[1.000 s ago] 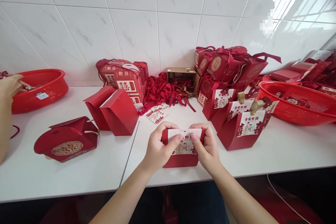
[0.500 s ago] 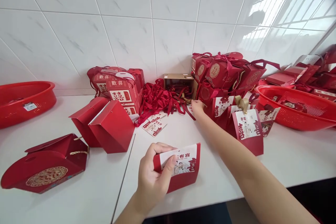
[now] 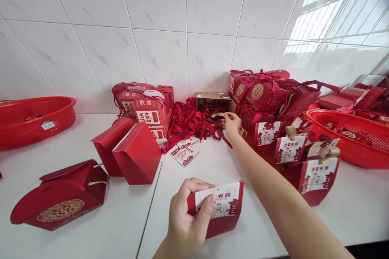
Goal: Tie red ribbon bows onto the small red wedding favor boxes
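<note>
Near the front edge of the table, my left hand [image 3: 189, 215] grips a small red gift box [image 3: 223, 226]. Its thumb presses a white printed card [image 3: 225, 198] flat against the box's front. Further back, my right hand [image 3: 232, 124] pinches a gold ribbon [image 3: 217, 115] in front of an open cardboard box [image 3: 214, 96] lying on its side. A tangled heap of red ribbons [image 3: 187, 120] lies just left of that hand. Several loose printed cards [image 3: 184, 155] rest in front of the heap.
Finished-looking red boxes with cards and gold bows [image 3: 319, 178] stand by my right forearm. Stacked red boxes [image 3: 264, 93] and a red basket [image 3: 358, 129] are behind. On the left are plain red boxes [image 3: 138, 156], a lying box [image 3: 60, 210] and another basket [image 3: 39, 117].
A gold ribbon now shows in my right hand, raised slightly by the cardboard box. My left hand keeps its hold on the gift box. The camera view has shifted a little.
</note>
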Demonstrator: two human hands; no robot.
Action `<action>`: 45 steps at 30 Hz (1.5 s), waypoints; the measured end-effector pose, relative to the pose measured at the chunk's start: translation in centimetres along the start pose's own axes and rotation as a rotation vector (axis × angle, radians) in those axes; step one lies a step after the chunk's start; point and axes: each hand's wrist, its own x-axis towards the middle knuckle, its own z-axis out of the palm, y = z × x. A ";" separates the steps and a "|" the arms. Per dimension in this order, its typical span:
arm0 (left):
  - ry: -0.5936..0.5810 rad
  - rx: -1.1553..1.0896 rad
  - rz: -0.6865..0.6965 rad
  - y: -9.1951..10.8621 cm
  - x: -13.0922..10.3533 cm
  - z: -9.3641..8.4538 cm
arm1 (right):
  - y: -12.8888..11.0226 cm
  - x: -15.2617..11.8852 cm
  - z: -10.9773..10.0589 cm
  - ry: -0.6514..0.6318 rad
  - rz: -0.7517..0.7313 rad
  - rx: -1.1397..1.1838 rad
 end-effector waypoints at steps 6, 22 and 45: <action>-0.004 0.041 0.024 -0.4 0.3 -0.2 | -7.6 -8.5 -5.7 -0.324 -0.242 0.182; -0.490 0.150 0.342 7.8 -1.3 1.0 | -5.1 -20.7 -16.0 -1.136 0.076 0.497; -0.056 0.074 0.144 1.0 -1.0 2.7 | -2.7 -21.7 -17.6 -0.612 -0.478 -0.101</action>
